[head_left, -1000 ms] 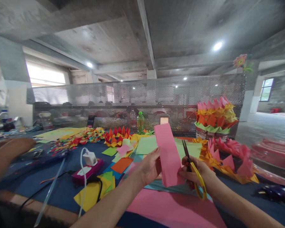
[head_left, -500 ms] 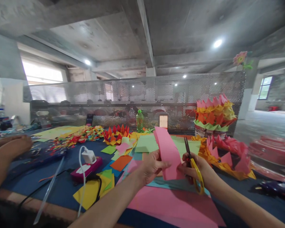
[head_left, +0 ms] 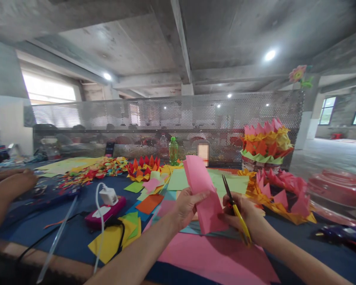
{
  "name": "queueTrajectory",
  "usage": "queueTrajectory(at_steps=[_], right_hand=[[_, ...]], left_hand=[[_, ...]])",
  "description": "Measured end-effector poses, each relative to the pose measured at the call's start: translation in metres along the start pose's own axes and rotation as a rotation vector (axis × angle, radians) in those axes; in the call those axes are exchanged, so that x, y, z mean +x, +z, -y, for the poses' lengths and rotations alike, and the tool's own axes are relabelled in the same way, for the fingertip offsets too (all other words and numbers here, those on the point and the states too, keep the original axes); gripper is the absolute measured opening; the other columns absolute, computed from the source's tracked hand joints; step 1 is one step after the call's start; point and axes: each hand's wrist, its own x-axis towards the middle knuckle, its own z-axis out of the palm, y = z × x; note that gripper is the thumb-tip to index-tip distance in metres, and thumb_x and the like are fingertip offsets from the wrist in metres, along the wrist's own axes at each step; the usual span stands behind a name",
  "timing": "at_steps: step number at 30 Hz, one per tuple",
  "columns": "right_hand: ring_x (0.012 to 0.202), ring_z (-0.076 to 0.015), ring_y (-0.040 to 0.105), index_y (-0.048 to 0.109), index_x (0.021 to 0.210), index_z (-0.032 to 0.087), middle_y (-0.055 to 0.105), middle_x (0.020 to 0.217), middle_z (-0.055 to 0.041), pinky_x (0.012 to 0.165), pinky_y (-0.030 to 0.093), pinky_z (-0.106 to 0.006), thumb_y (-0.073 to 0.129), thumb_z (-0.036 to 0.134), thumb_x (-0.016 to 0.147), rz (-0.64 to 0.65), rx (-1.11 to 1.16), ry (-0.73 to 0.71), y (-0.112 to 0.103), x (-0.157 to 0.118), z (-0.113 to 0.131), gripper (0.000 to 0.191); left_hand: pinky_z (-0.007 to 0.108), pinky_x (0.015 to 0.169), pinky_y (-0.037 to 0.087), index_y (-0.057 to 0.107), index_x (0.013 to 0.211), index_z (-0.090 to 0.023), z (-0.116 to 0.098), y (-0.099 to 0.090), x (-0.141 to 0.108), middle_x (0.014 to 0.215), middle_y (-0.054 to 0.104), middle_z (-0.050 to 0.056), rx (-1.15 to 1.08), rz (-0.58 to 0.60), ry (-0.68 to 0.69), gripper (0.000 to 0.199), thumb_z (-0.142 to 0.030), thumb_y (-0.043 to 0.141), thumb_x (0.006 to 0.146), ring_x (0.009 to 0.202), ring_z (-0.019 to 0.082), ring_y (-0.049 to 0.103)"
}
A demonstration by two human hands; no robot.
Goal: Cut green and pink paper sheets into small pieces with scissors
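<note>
A folded strip of pink paper (head_left: 203, 194) is pinched by my left hand (head_left: 187, 206), thumb on its front. My right hand (head_left: 241, 215) is closed round yellow-handled scissors (head_left: 239, 217), whose dark blades point up and away, to the right of the strip; its fingertips are near the strip's lower right edge. Under my hands lie a large pink sheet (head_left: 219, 255) and light green sheets (head_left: 233, 182).
A purple power strip (head_left: 105, 213) with a white plug sits at left. Another person's hands (head_left: 16, 184) are at far left. Paper petal rings (head_left: 284, 194), a stacked paper flower (head_left: 265, 142), a green bottle (head_left: 173, 151) and a glue gun (head_left: 341, 235) are around.
The pink strip has shifted slightly left and down with my left hand. My right hand has turned the scissors, and their blades now lean further left.
</note>
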Motion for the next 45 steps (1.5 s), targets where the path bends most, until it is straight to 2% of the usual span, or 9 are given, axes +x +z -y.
queueTrajectory(at_steps=[6,11,15,19,25,33,38,43,45], right_hand=[[0.059,-0.01,0.045,0.047,0.08,0.022,0.046,0.065,0.0074,0.052,0.032,-0.021,0.066,0.013,0.072,0.073,-0.09,-0.058,0.004,-0.006,0.008,0.023],[0.059,-0.0107,0.044,0.045,0.079,0.022,0.045,0.066,0.0067,0.054,0.033,-0.022,0.064,0.01,0.071,0.038,-0.172,-0.051,0.007,-0.008,0.015,0.023],[0.059,-0.0107,0.041,0.045,0.076,0.022,0.044,0.064,0.0066,0.053,0.032,-0.023,0.064,0.011,0.072,0.04,-0.218,-0.056,0.009,-0.009,0.015,0.022],[0.06,-0.0104,0.043,0.046,0.076,0.021,0.046,0.066,0.0061,0.053,0.033,-0.022,0.07,0.016,0.073,0.008,-0.118,-0.093,0.01,-0.008,0.012,0.024],[0.061,-0.0108,0.051,0.046,0.082,0.022,0.056,0.069,0.0053,0.058,0.039,-0.024,0.079,0.032,0.071,-0.103,0.239,-0.122,0.012,0.002,0.006,0.035],[0.058,-0.0089,0.046,0.047,0.08,0.022,0.053,0.063,0.0073,0.054,0.035,-0.021,0.084,0.03,0.065,-0.199,0.289,-0.149,0.013,0.008,0.004,0.04],[0.06,-0.0092,0.047,0.046,0.082,0.022,0.052,0.065,0.007,0.056,0.036,-0.021,0.082,0.029,0.068,-0.157,0.278,-0.156,0.012,0.008,0.008,0.039],[0.052,-0.0072,0.035,0.045,0.084,0.022,0.041,0.056,0.0104,0.05,0.026,-0.021,0.076,0.028,0.074,-0.115,0.203,-0.164,0.014,0.005,0.01,0.033],[0.053,-0.0074,0.034,0.044,0.083,0.022,0.04,0.057,0.0102,0.05,0.026,-0.021,0.074,0.028,0.076,-0.098,0.185,-0.17,0.014,0.004,0.012,0.031]], left_hand=[[0.026,0.063,0.048,0.071,0.068,-0.011,0.0,-0.005,0.007,0.067,0.072,0.005,-0.071,-0.078,0.072,0.021,-0.017,0.085,0.053,0.058,0.015,0.063],[0.026,0.062,0.049,0.071,0.07,-0.011,-0.001,-0.002,0.003,0.068,0.071,0.004,-0.082,-0.055,0.065,0.022,-0.016,0.084,0.053,0.058,0.014,0.062],[0.025,0.059,0.049,0.071,0.073,-0.01,-0.001,-0.001,0.002,0.069,0.071,0.004,-0.066,-0.096,0.064,0.026,-0.018,0.085,0.053,0.058,0.014,0.062],[0.029,0.059,0.05,0.07,0.071,-0.012,0.001,-0.002,0.004,0.067,0.071,0.004,-0.067,-0.14,0.039,0.026,-0.019,0.085,0.051,0.057,0.016,0.063],[0.028,0.06,0.05,0.072,0.075,-0.011,0.006,0.004,0.001,0.07,0.071,0.005,-0.026,-0.103,0.019,0.028,-0.023,0.085,0.053,0.058,0.016,0.063],[0.027,0.063,0.049,0.072,0.075,-0.009,0.016,0.013,0.0,0.072,0.072,0.008,-0.037,-0.087,0.071,0.028,-0.02,0.085,0.053,0.061,0.016,0.063],[0.026,0.062,0.049,0.071,0.071,-0.01,0.017,0.016,-0.001,0.068,0.071,0.006,-0.02,-0.087,0.073,0.025,-0.018,0.084,0.051,0.061,0.016,0.063],[0.03,0.06,0.049,0.068,0.075,-0.011,0.003,0.01,0.005,0.069,0.067,0.006,0.054,-0.12,0.028,0.031,-0.028,0.083,0.054,0.058,0.016,0.06],[0.034,0.065,0.05,0.067,0.086,-0.012,-0.013,0.004,0.008,0.077,0.066,0.008,0.162,-0.152,0.139,0.036,-0.035,0.079,0.062,0.066,0.019,0.061]])
